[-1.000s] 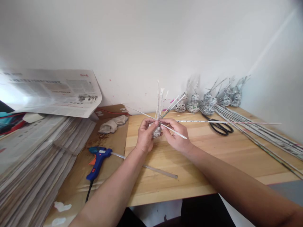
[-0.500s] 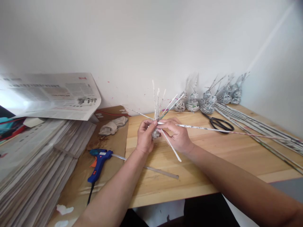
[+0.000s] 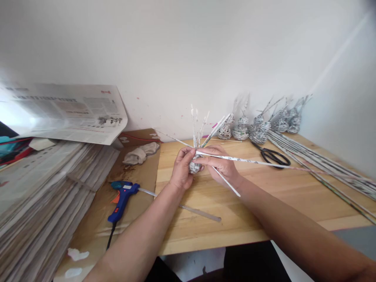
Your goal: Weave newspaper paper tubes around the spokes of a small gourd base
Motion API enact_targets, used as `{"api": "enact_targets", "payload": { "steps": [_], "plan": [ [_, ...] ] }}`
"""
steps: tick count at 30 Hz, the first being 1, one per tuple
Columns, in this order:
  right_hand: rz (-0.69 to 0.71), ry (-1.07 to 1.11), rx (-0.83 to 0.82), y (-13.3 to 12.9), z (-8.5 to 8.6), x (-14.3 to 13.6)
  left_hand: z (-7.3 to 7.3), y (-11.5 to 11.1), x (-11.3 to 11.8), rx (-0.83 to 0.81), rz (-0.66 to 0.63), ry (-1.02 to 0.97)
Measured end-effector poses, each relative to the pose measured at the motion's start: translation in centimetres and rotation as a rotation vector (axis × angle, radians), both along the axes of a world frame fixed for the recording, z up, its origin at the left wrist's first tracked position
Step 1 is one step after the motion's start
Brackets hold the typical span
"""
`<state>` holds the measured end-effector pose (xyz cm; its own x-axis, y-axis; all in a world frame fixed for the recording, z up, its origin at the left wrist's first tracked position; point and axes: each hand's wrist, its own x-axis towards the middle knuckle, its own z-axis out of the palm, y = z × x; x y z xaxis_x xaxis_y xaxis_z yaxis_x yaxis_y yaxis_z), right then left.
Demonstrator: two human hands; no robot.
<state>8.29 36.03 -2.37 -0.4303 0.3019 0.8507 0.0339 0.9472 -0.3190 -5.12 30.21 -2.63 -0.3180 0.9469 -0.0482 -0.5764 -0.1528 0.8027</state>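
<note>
A small woven newspaper piece sits in the grip of my left hand, whose thumb presses on its top edge. Several paper sticks fan upward from the piece. One long rolled paper stick runs from under that thumb far out to the right. Close against the piece, my right hand has its fingers pinched around a paper stick at the weave; exactly which stick is partly hidden. A shorter white stick slants down toward me from beneath the right fingers.
Finished-looking woven gourd shapes line the wall at right, beside black scissors and a bundle of paper sticks. A blue glue gun, gloves, stacked newspapers and a clear glue stick lie left and in front.
The short slanting stick has swung to the right, and more of the woven piece shows between my hands. My right fingers have shifted slightly at the weave.
</note>
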Motion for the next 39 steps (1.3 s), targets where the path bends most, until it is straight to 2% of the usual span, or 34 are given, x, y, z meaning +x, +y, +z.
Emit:
{"api": "enact_targets", "payload": {
  "steps": [9, 11, 15, 17, 22, 28, 33, 39],
  "plan": [
    [0.024, 0.063, 0.002, -0.5, -0.2, 0.3, 0.1, -0.1, 0.3, 0.008, -0.017, -0.056],
    [0.039, 0.046, -0.071, -0.9, 0.0, 0.3, 0.1, -0.1, 0.3, 0.010, -0.031, -0.074],
    [0.033, 0.124, -0.355, -1.2, 0.2, 0.2, 0.4, -0.2, 0.3, 0.004, -0.039, -0.037],
    [0.041, 0.142, -0.436, -1.1, 0.1, 0.2, 0.4, -0.2, 0.3, 0.019, -0.032, -0.004],
    [-0.041, 0.034, -0.448, -0.4, -0.3, 0.2, -0.2, -0.1, 0.2, 0.046, 0.003, 0.100],
    [0.002, 0.168, -0.728, 0.1, -0.6, -0.4, -1.0, 0.1, 0.1, 0.093, 0.003, 0.222],
    [-0.018, 0.224, -0.772, 0.3, -1.0, -0.8, -1.0, 0.1, -0.1, 0.086, 0.004, 0.315],
    [0.106, 0.261, -0.851, 0.6, -0.8, -0.7, -0.7, -0.1, -0.1, 0.083, 0.024, 0.488]
  ]
}}
